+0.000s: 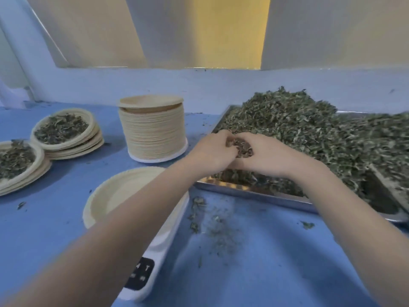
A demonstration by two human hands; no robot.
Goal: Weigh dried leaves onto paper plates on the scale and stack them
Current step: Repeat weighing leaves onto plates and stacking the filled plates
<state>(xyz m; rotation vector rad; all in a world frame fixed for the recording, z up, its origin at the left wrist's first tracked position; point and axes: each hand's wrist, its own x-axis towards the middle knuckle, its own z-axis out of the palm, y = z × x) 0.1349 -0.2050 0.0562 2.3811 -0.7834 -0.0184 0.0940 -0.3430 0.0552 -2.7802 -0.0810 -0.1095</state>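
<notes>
Blue table (276, 273): both hands (234, 151) cupped around dried leaves (240, 146), plate stacks (152, 134) beside.

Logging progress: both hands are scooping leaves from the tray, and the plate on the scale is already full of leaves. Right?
Not quite. In the head view the plate on the scale is empty. Both hands, left and right, do gather leaves over the tray.

A blue table (276, 262) meets a pale wall (155, 85), with a yellow panel (228, 32) above it.
</notes>
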